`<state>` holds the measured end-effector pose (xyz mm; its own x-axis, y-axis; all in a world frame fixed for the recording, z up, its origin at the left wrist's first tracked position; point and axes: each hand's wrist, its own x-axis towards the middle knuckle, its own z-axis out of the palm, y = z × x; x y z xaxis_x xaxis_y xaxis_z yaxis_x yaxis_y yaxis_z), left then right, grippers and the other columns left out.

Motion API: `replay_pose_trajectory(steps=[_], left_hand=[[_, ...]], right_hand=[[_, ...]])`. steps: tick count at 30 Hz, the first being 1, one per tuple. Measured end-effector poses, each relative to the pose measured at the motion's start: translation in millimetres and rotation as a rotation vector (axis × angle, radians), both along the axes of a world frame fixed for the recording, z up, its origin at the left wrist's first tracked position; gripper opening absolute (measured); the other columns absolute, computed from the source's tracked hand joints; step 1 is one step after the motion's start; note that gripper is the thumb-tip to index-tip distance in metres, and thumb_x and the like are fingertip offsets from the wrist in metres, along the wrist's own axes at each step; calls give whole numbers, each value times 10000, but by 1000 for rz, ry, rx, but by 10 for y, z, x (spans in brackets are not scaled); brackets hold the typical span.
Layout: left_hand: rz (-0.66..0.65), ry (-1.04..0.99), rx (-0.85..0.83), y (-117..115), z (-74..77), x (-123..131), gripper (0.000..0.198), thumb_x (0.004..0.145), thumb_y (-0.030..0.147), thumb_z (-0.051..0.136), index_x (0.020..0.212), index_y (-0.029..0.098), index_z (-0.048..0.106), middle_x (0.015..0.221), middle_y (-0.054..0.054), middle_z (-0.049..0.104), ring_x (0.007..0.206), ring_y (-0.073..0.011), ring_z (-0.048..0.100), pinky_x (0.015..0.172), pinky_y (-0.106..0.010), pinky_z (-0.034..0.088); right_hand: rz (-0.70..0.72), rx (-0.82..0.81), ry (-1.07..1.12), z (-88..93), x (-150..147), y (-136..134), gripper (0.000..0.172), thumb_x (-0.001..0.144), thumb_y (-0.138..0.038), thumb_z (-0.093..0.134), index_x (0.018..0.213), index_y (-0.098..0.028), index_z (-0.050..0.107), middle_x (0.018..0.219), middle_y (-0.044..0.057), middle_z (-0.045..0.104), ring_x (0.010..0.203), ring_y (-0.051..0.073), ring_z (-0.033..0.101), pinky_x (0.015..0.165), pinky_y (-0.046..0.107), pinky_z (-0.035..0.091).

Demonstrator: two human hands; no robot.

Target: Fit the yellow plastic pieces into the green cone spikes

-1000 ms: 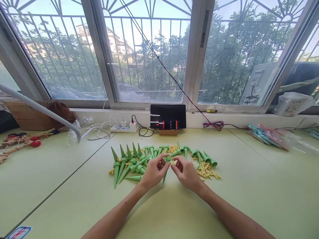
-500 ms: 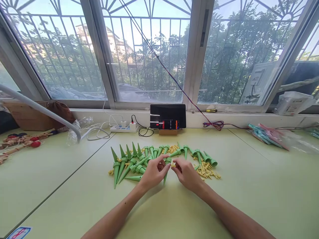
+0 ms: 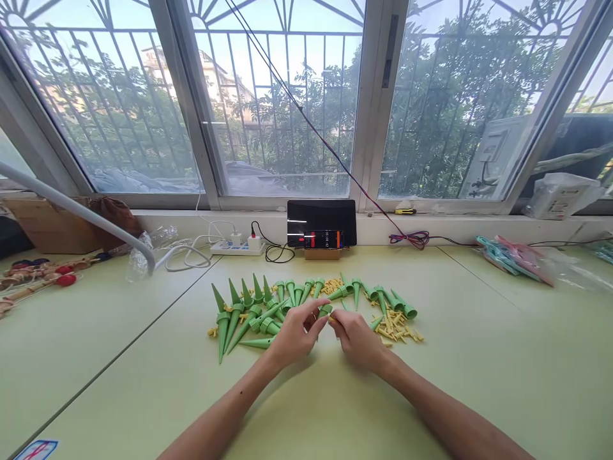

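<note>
Fingers of my left hand (image 3: 302, 327) are curled round a green plastic spike (image 3: 325, 310), whose capped end shows between thumb and forefinger. Close against it, my right hand (image 3: 357, 335) pinches a small yellow plastic piece (image 3: 331, 319), mostly hidden by the fingertips. To the left of my hands lie several green spikes (image 3: 223, 332), some pointing up and some lying flat. Behind and to the right are more green cones (image 3: 356, 291). Small yellow T-shaped pieces (image 3: 395, 327) are heaped beside my right hand, and another yellow pile (image 3: 334, 286) lies beyond the hands.
A tablet (image 3: 322, 220) with a phone (image 3: 324, 239) before it stands against the window sill. A power strip (image 3: 237, 246) with white cables is to its left. A lamp arm (image 3: 81, 207) crosses the left side. Plastic bags (image 3: 512, 259) lie at the right.
The green spike has turned in my left hand, its long tip no longer pointing down toward me. My right hand has closed in, bringing the yellow piece against the spike's capped end.
</note>
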<state>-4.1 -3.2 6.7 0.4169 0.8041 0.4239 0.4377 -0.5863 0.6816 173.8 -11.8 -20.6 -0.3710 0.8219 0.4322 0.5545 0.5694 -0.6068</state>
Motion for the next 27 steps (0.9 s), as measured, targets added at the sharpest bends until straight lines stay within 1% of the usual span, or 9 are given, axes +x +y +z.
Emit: replay_pose_trajectory(steps=[6,9,11,15,19,21,23,25,27], left_hand=[[-10,-7,-16,5,-9,-4,382,917,297,500,1259,161,602,648,7,590,576,-123,517,563,-225,436],[11,-23,-20,6,-16,2,376,904,301,520,1243,169,614,675,-1,601,581,-122,514,554,-224,421],[26,-49,-38,7,-20,7,372,897,306,532,1232,171,621,679,1,600,581,-122,513,548,-223,406],[47,-99,-102,14,-14,14,375,881,326,558,1212,164,628,637,19,574,567,-124,497,535,-222,377],[92,-131,-155,25,4,13,374,861,351,580,1168,148,647,598,39,533,540,-116,464,525,-221,360],[95,-133,-176,28,9,14,376,853,351,587,1155,137,651,582,44,522,528,-113,460,525,-222,361],[98,-128,-190,27,10,16,381,850,348,589,1151,123,650,569,47,517,520,-113,458,522,-225,360],[103,-125,-191,25,9,21,384,848,347,590,1146,113,649,568,47,514,520,-111,452,518,-225,355],[104,-126,-185,24,8,24,386,849,351,591,1145,109,648,575,47,511,526,-109,449,515,-223,352]], right_hand=[[16,-33,4,3,9,0,246,989,-202,355,749,-209,405,692,1,528,594,144,412,573,261,311],[12,-30,30,29,8,-15,272,994,-226,370,726,-207,419,670,-8,514,589,142,410,567,259,308],[1,-31,58,49,5,-28,254,984,-242,410,737,-202,454,659,-12,510,584,141,417,562,259,311],[3,-58,118,58,10,-41,81,947,-243,499,912,-185,545,667,-18,538,582,141,468,574,255,349],[-20,-36,109,45,21,-36,97,920,-225,546,1002,-174,557,696,-6,562,623,152,503,599,256,371],[-28,-13,74,50,24,-37,71,911,-215,560,971,-179,557,700,-5,555,624,151,493,596,254,364],[-32,17,25,63,25,-41,34,906,-205,566,892,-186,542,707,-3,545,627,150,480,594,254,352],[-36,47,-26,77,26,-46,97,911,-190,555,825,-191,509,723,3,542,634,151,472,595,256,342],[-42,71,-68,85,27,-51,121,924,-176,531,811,-194,489,750,13,549,644,156,473,596,258,335]])
